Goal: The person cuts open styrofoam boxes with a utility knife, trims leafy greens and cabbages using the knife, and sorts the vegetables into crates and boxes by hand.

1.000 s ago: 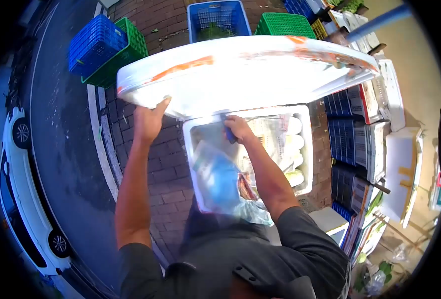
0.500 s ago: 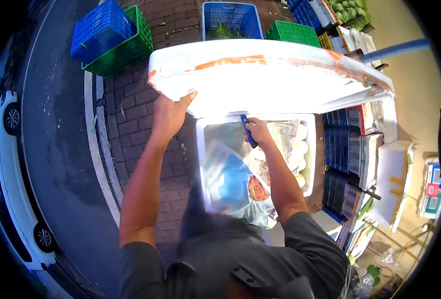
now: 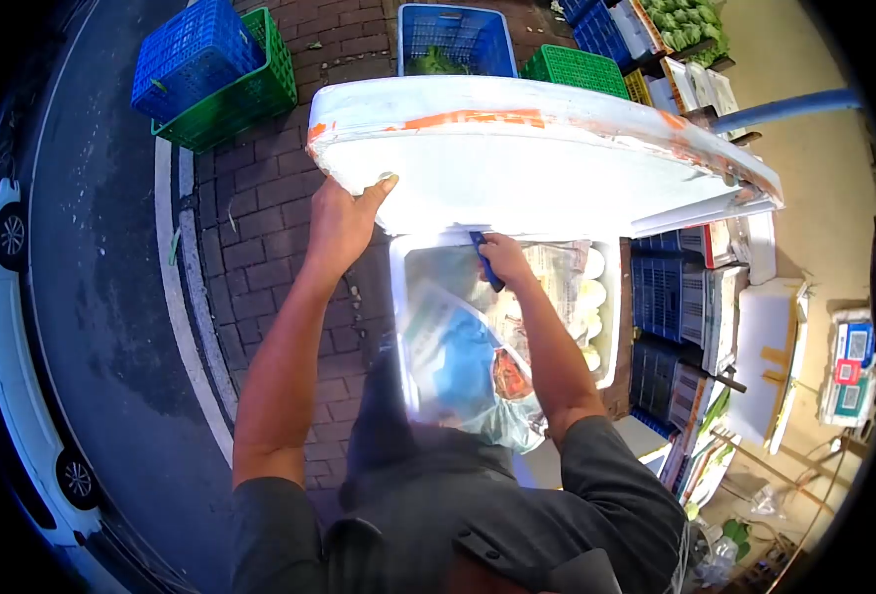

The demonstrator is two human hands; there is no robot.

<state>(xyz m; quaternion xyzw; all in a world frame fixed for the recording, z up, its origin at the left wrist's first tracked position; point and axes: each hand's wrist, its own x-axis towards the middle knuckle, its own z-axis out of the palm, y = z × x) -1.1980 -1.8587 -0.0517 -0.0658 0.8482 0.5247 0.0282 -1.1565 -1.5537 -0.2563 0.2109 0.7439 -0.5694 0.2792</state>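
Note:
A white foam lid with orange tape along its edge stands tilted up over the far side of a white foam box. My left hand grips the lid's lower left corner, thumb on its inner face. In my right hand is a blue-handled tool, its upper end at the lower edge of the lid. Inside the box are a blue item under clear plastic, printed paper and several pale rounded items along the right side.
Blue and green crates stand at the upper left, and a blue crate with greens lies beyond the lid. Stacked crates and foam boxes line the right. A white car is on the road at left.
Both hands and the lid have shifted right in view since the first frame. My left hand remains on the lid and my right hand still holds the blue tool by its edge.

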